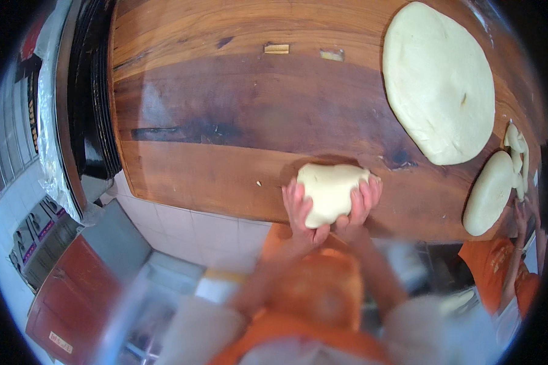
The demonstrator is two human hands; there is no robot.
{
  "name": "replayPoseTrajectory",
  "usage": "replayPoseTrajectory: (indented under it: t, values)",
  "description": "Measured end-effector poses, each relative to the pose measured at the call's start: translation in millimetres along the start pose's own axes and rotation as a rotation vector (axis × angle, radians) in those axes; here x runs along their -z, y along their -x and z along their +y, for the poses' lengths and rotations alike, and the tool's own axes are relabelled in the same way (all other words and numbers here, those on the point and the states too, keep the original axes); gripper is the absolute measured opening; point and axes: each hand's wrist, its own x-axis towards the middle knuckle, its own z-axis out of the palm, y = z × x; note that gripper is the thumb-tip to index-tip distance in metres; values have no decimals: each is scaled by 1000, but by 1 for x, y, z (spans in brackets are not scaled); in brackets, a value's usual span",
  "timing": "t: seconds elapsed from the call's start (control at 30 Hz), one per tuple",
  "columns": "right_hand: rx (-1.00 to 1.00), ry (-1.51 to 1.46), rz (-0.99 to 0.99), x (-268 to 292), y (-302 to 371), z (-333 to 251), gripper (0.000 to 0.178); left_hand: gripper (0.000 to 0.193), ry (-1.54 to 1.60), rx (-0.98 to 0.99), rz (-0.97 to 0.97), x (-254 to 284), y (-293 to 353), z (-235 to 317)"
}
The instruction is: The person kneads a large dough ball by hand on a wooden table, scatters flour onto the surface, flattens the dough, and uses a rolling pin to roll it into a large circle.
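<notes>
Between my two hands is a rounded lump of pale dough (330, 190), at the near edge of the wooden table (225, 176). My left hand (302, 213) curls its fingers round the lump's left side. From the right, my right hand (357, 207) grips the same lump, and both thumbs press its near side. The underside of the dough is hidden from me.
A large flat slab of dough (441, 82) lies at the far right, with a smaller oval piece (488, 193) nearer. Several small dough strips (517, 158) sit beside a co-worker's arm (517, 249). Dark stacked trays (94, 91) stand at the left.
</notes>
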Motion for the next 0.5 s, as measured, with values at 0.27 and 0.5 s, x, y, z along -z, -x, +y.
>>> replayPoseTrajectory:
  t: [0.27, 0.5]
  values:
    - [-174, 27, -143, -49, -175, 9, 35, 41, -174, 188, -9, -23, -177, -42]
    - [-206, 195, 10, -85, -232, 27, 34, 40, -280, 144, -86, -38, -259, -63]
